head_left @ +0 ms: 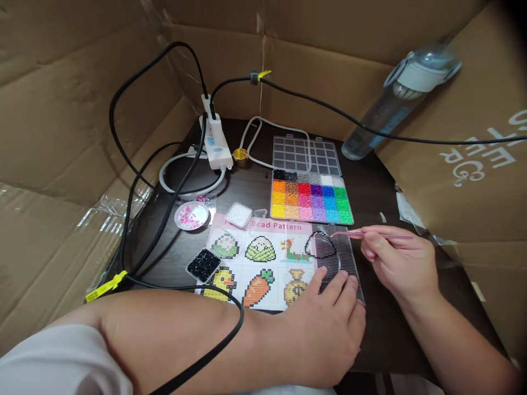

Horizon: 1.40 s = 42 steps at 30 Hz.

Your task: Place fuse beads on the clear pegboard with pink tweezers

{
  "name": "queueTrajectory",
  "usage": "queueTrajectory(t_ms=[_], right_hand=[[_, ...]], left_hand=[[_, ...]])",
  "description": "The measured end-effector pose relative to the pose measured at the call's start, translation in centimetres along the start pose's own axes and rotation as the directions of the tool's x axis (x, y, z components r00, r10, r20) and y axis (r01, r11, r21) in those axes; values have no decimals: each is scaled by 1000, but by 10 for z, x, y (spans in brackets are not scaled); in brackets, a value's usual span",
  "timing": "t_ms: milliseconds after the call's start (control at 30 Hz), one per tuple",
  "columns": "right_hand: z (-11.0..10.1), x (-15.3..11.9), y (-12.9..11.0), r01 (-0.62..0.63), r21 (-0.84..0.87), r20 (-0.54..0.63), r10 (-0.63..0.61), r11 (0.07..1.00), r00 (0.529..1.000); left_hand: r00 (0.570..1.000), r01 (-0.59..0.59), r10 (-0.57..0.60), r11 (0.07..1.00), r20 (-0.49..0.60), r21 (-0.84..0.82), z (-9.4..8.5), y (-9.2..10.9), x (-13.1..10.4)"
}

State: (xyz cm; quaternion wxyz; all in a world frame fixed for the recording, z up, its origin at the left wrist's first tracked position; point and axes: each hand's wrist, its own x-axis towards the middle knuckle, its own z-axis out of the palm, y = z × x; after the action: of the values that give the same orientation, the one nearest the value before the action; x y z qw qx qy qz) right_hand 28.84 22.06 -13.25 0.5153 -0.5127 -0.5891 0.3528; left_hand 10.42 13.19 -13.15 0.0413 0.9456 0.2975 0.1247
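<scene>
In my right hand (401, 260) is a pair of pink tweezers (382, 236), pinched between thumb and fingers. Their tip reaches a clear pegboard (349, 263), at the right edge of a black bead outline (309, 237). A thin white curve below the tip is too unclear to name. My left hand (329, 323) lies with fingers stretched and slightly apart over the board's lower part, holding nothing. The board overlaps the right side of a printed bead pattern sheet (274, 230), whose visible pictures include a carrot and a chick. My left hand and forearm border its lower edge.
Behind the sheet stands an opened bead box (312, 197) with many colours. Small containers hold black beads (203, 265), white beads (239, 214) and pink beads (191, 215). A power strip (218, 148), black cable (201, 359) and leaning water bottle (395, 109) stand within cardboard walls.
</scene>
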Motion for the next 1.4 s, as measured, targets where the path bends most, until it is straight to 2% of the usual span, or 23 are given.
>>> queueTrajectory(t_ms=[133, 367, 600, 967, 1400], right_hand=[[2, -1, 12, -116, 91, -30, 119, 989, 992], [6, 5, 11, -157, 81, 16, 157, 984, 988], [8, 7, 2, -144, -51, 56, 147, 988, 988], [9, 7, -1, -156, -78, 45, 160, 985, 986], [10, 5, 1, -81, -50, 93, 85, 995, 992]], left_hand=[[1000, 7, -7, 1000, 7, -9, 1, 0, 1], [1000, 19, -19, 1000, -12, -6, 6, 1, 2], [1000, 20, -20, 1000, -6, -3, 2, -1, 3], [1000, 11, -11, 1000, -3, 6, 3, -1, 3], [1000, 20, -21, 1000, -12, -12, 6, 1, 1]])
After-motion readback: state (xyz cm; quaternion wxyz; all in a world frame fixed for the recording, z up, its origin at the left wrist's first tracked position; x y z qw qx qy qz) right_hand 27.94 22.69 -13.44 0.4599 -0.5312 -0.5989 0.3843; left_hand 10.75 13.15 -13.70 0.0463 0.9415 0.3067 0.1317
